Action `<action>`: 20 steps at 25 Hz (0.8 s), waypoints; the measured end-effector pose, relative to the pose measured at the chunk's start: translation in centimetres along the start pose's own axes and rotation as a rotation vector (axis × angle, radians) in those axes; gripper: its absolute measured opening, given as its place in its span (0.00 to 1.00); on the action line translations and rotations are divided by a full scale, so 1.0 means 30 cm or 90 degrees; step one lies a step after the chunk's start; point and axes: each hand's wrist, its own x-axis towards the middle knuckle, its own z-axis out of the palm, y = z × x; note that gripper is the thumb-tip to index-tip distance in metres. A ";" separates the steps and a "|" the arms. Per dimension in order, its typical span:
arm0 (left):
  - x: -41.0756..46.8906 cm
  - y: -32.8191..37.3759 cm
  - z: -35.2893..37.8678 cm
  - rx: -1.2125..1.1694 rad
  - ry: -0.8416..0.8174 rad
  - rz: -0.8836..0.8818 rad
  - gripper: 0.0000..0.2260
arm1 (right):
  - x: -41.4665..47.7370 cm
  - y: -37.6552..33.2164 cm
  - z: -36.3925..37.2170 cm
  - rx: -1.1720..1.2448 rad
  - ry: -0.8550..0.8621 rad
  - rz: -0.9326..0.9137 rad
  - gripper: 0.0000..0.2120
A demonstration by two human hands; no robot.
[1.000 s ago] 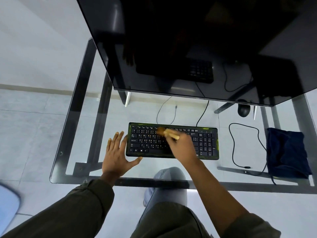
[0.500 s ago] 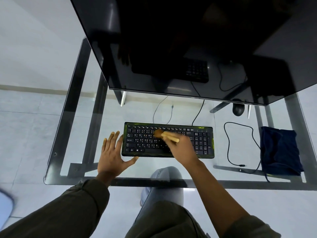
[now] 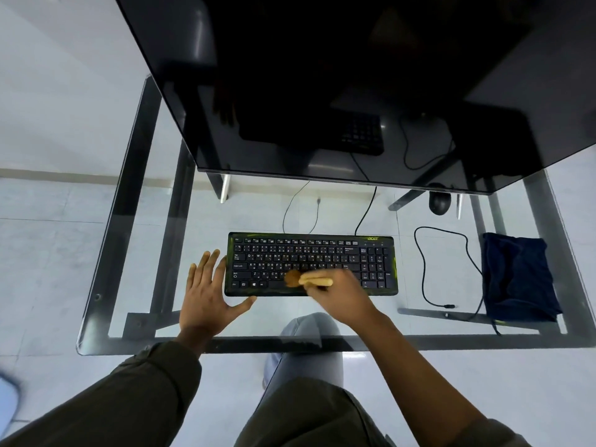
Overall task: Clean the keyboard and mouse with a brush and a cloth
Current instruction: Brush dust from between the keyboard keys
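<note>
The right hand (image 3: 342, 293) grips the brush (image 3: 306, 279) on the keyboard (image 3: 322, 256), which runs sideways past the open, empty left hand (image 3: 206, 295).

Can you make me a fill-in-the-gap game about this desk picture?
1. The right hand holds a ____ over the keyboard.
2. The left hand lies flat with its fingers ____, at the keyboard's left end.
3. The dark blue cloth lies to the ____ of the keyboard.
4. The table top is made of ____.

Missing words: brush; spread; right; glass
</note>
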 end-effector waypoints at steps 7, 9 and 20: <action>0.005 -0.007 -0.005 0.004 -0.001 0.000 0.46 | -0.045 -0.002 -0.009 -0.090 0.043 -0.014 0.12; 0.007 0.003 -0.004 0.005 0.000 0.002 0.45 | -0.043 0.021 -0.034 -0.049 0.132 0.048 0.09; 0.004 0.008 -0.006 0.000 0.007 0.001 0.45 | -0.034 0.033 -0.039 -0.078 0.066 0.048 0.09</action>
